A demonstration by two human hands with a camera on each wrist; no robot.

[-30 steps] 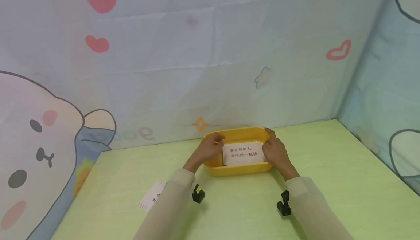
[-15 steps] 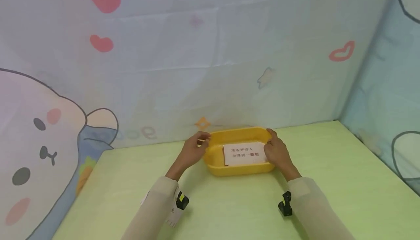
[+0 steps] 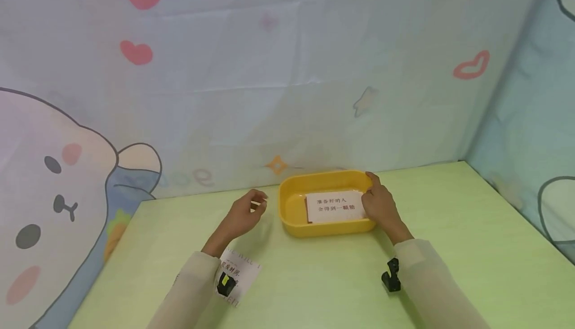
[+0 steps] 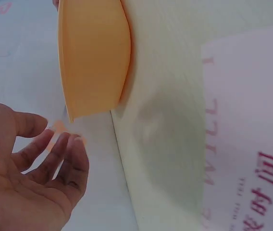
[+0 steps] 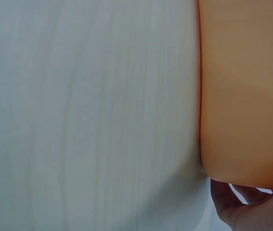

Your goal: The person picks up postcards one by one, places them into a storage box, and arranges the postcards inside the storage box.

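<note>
While the yellow tray (image 3: 292, 216) stands on the green table (image 3: 449, 249) at about twelve o'clock from the person, close to the back wall, a white card (image 3: 334, 207) with printed characters lies flat inside it, more toward the three o'clock end. The nine o'clock part of the tray floor shows bare.

At the three o'clock end of the tray is the right hand (image 3: 379, 205). Its fingers curl over the rim there, and the thumb side seems to touch the edge of the card, so I judge that it grips the tray; the right wrist view shows only the orange-yellow wall and a little of the hand below it.

At nine o'clock from the tray, just beside it but apart, the left hand (image 3: 244, 214) is in the air. Its fingers are loosely bent and hold nothing, as the left wrist view also shows (image 4: 26, 183).

Nearer to the person, at about seven o'clock from the tray, a second card (image 3: 244, 266) lies on the table, partly under the left sleeve (image 3: 188, 289).

My judgement of the progress: one card is already placed in the tray, and the second card is not yet picked up, so roughly half of the work seems to be left.
</note>
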